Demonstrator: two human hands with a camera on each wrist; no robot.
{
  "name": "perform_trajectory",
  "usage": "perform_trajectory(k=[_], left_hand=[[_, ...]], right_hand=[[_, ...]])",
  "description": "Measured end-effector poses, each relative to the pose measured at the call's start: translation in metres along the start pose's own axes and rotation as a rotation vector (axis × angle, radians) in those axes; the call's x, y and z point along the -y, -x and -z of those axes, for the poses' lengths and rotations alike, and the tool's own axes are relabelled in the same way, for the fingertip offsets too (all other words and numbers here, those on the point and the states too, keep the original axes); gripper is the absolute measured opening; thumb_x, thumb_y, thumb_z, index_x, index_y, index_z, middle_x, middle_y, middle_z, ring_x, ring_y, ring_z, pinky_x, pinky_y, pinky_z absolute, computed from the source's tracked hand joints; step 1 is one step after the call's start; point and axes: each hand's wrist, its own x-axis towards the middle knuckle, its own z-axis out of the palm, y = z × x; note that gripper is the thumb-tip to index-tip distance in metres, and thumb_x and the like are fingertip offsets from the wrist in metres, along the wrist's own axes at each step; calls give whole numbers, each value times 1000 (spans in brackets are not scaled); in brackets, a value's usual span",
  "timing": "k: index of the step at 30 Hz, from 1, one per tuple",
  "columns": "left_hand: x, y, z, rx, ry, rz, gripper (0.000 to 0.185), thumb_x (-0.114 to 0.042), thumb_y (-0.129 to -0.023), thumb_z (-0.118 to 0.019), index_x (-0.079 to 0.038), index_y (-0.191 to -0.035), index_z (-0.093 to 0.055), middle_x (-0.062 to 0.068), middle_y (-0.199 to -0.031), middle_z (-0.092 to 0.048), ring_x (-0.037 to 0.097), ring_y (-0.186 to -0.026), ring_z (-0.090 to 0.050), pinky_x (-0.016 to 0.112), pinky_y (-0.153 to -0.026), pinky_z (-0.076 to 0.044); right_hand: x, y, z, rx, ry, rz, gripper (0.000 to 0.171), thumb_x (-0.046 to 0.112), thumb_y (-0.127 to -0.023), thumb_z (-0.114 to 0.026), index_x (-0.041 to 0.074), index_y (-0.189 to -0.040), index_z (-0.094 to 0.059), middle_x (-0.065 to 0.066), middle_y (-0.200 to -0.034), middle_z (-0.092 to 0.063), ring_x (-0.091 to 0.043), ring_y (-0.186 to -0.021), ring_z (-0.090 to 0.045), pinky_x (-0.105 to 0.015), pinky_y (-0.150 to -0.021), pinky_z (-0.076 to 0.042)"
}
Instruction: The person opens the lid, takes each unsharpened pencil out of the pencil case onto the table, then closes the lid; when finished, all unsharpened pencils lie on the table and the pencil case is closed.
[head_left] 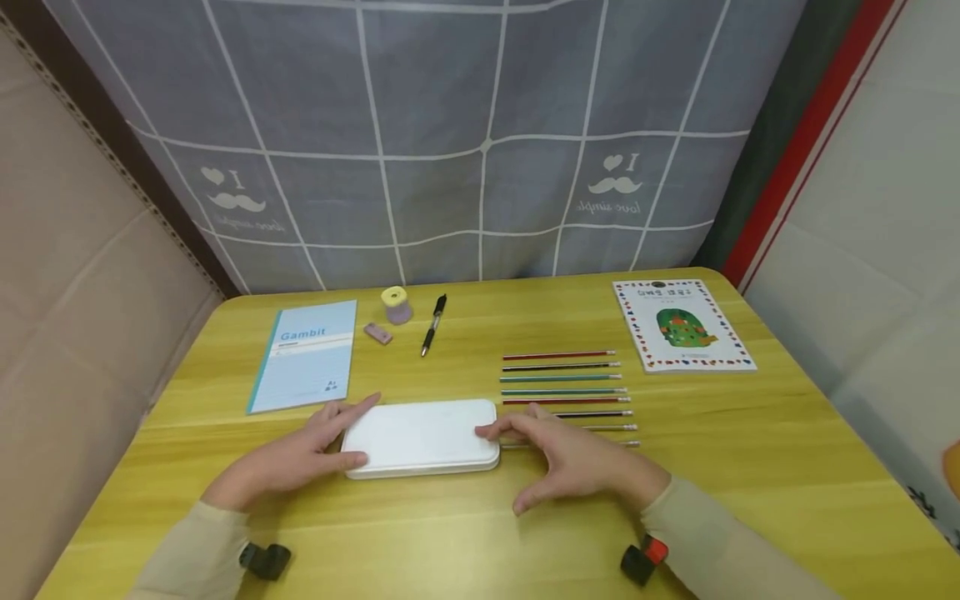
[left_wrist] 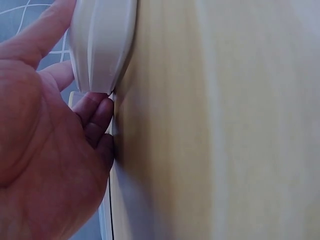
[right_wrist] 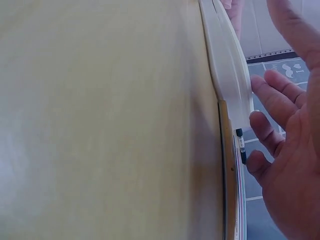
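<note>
A closed white pencil case point(head_left: 420, 437) lies flat on the table. My left hand point(head_left: 303, 454) holds its left end, with the thumb at the near corner and the index finger along the far corner. In the left wrist view, other fingers of the left hand point(left_wrist: 55, 140) curl low against the end of the case point(left_wrist: 102, 45). My right hand point(head_left: 573, 458) touches the case's right edge with its fingertips, the thumb spread away from it. Several pencils point(head_left: 562, 379) lie in a row, the nearest partly hidden behind the right hand.
A light blue Gambit notebook point(head_left: 311, 358) lies at the left. Behind the case are a small eraser point(head_left: 378, 333), a yellow and purple round item point(head_left: 397, 306) and a black pen point(head_left: 433, 325). A picture-covered booklet point(head_left: 684, 325) lies at the back right. A grey curtain point(head_left: 435, 200) hangs behind the table.
</note>
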Motion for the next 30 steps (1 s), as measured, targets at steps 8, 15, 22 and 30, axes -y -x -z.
perform_trajectory(k=[8,15,22,30], left_hand=[[-5,6,-3,15,26,36,79,-47,-103,-63,-32,-168,-21,22,-153,-31,44,-138,-34,75,-107,-32],[-9,13,-6,17,14,38,81,-48,-102,-64,-30,-169,-20,23,-155,-29,43,-138,-32,75,-107,-33],[-11,16,-6,5,-9,11,82,-45,-102,-65,-28,-169,-21,20,-153,-32,37,-133,-34,69,-105,-37],[-18,12,-1,32,-26,32,82,-49,-100,-67,-28,-167,-24,20,-148,-35,40,-133,-35,72,-104,-38]], right_hand=[[6,3,1,30,0,-21,85,42,-75,-94,26,-148,-52,16,-154,-52,-16,-124,-45,-36,-109,-40],[10,5,-2,49,13,-44,87,48,-75,-92,31,-150,-50,20,-150,-53,-16,-120,-47,-35,-108,-42],[15,6,0,43,32,-29,88,46,-74,-94,30,-149,-51,20,-147,-55,-15,-120,-48,-35,-108,-42],[16,4,5,50,76,6,79,44,-80,-90,26,-148,-53,17,-149,-55,-14,-120,-47,-34,-105,-44]])
